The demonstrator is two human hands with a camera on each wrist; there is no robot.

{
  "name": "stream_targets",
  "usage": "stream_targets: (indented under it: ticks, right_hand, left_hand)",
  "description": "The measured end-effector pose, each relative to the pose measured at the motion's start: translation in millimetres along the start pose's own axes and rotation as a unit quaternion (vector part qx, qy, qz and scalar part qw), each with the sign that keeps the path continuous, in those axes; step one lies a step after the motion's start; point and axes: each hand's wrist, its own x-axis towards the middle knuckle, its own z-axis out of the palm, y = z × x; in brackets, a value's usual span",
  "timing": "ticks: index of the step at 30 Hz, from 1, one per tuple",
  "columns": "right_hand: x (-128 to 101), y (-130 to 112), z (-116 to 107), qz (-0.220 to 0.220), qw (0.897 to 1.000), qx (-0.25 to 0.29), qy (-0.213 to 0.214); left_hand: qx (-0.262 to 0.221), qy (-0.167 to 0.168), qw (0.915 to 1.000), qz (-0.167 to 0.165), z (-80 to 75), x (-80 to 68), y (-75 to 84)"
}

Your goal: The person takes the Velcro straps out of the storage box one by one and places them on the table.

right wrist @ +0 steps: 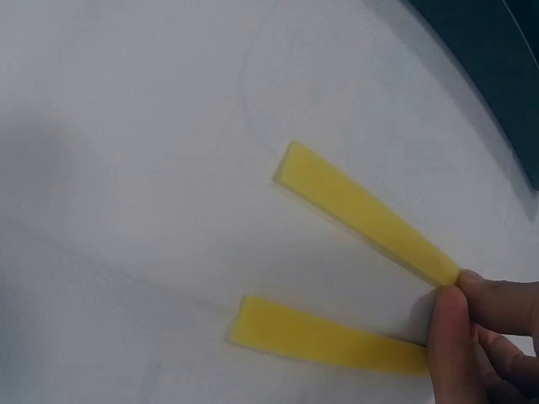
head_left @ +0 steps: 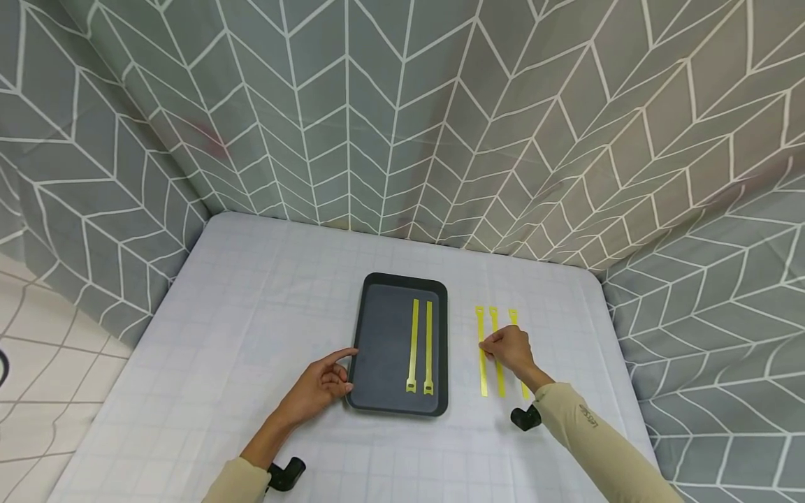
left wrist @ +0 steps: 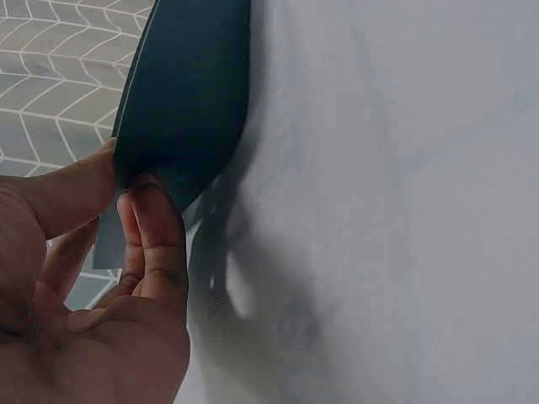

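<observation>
On the white cloth to the right of the tray, my right hand (head_left: 511,351) has its fingertips (right wrist: 459,316) pinched on the leftmost yellow strap (head_left: 481,353) of a row of three, about midway along its length; the right wrist view shows that strap's near end lifted a little off the cloth. The middle strap (head_left: 497,356) lies flat just beside it, and the third strap (head_left: 517,334) lies just right of that, mostly hidden under my hand. All three run near to far, side by side.

My left hand (head_left: 319,389) is at the near left corner of the dark tray (head_left: 383,349), thumb and fingers (left wrist: 150,227) closed on its rim, index finger stretched along the left edge. The tray sits in the middle of the table (head_left: 251,314). Inside it, toward its right side, two more yellow straps (head_left: 420,346) lie parallel, buckle ends toward me.

Grey curtains (head_left: 402,119) with a white chevron pattern enclose the table on the far side and both flanks.
</observation>
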Motion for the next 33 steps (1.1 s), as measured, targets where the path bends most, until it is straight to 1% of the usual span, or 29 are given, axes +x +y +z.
stream_targets:
  ticks: [7,18,23,28,31,33]
  right_hand:
    - [0.0,-0.8,1.1,-0.007,1.0,-0.014,0.004]
    - [-3.0,-2.9,-2.2,-0.021,0.999,-0.042,0.001]
    - [-3.8,-4.0,-4.9,-0.022,0.998,-0.051,-0.005]
    - [-3.4,-7.4,-7.8,-0.028,0.999,-0.036,-0.004]
    - [-2.8,-8.9,-8.8,-0.045,0.999,-0.023,-0.008]
    - [-2.2,-9.6,-9.2,-0.066,0.998,-0.019,-0.01]
  left_hand:
    - [-0.008,0.0,1.0,0.0,-0.2,-0.3,0.2]
    - [-0.001,0.001,1.0,0.002,-0.8,-0.8,-1.2]
    - [0.004,0.005,1.0,-0.004,-1.2,0.0,-3.7]
    - [0.007,0.005,1.0,-0.002,-1.4,-0.7,-3.0]
    - [0.005,0.003,1.0,0.006,-1.5,-1.5,-2.5]
    - [0.003,0.0,1.0,0.009,-1.6,-1.9,-2.2]
